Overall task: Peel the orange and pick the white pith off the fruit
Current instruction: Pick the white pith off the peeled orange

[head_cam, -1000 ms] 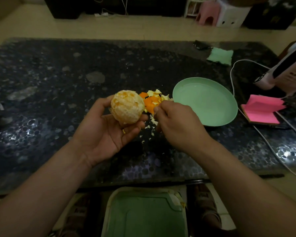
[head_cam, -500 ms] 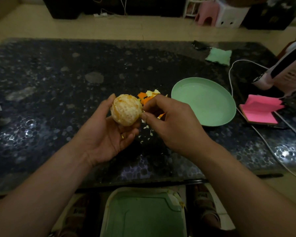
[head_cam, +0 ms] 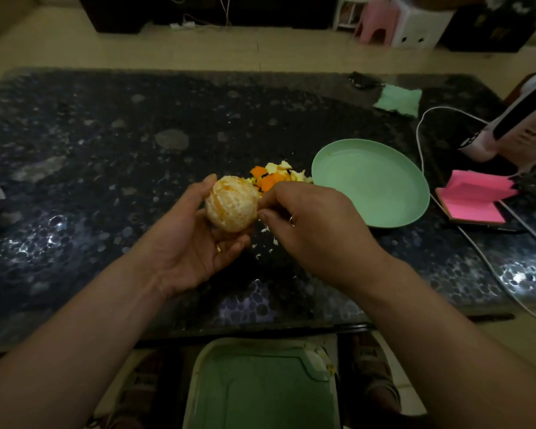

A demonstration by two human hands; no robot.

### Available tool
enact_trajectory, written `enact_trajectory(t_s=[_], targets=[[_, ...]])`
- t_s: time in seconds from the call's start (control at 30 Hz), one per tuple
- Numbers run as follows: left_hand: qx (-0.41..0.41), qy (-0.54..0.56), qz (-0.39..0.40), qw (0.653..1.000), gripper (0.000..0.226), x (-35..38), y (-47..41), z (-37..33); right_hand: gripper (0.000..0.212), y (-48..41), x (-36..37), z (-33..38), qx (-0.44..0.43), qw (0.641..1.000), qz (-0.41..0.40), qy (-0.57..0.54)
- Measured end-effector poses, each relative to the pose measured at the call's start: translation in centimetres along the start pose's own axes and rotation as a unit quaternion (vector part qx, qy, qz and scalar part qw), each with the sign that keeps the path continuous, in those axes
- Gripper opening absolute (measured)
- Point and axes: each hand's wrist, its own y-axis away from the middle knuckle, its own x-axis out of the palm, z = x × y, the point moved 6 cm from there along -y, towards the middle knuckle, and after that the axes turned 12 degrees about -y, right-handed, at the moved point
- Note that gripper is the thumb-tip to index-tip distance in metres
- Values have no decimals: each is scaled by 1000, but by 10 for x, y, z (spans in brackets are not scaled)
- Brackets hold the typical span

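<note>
Black, speckled stone made up the glossy tabletop, spreading out on every side of the two grips. Nearer than the grips, below the tabletop's edge, sat a green bin with a pale rim. Just to the right of the right grip lay a round green plate, tilted a little. Past the plate, further right of that grip, a pink pad of notes lay with a white cable looping by it. A green cloth lay well beyond.

Above the tabletop the left grip was cupped palm-up around the orange, thumb up its left side and fingers curled under it. The fruit was bare of rind and coated in pale pith.

The right grip was drawn narrow. Its thumb and forefinger pinched at the pith on the fruit's right flank, and the other fingers were folded in.

Just beyond both grips, touching neither, sat a small heap of orange and white peel. Under and between the grips, white scraps dotted the stone. Each grip wore a thin ring; the left one glinted gold.
</note>
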Motion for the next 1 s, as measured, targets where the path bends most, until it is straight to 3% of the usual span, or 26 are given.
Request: enact_trajectory(t_s=[0.4,0.5,0.6,0.73,1.0], targets=[[7,-32,19,999,59,3,2,-1,12,2,-2,9,-18,998,-54,19],[4,-34,22,999,56,2,3,-2,11,2,-2,3,27,998,-40,-43],[1,-27,26,999,58,1,4,-3,12,2,-1,-5,87,981,-14,-175],[-4,-12,43,999,65,-3,5,-5,10,2,-3,-10,107,962,12,-249],[1,-21,31,999,65,-5,3,-5,9,4,-1,-7,86,983,44,-157]])
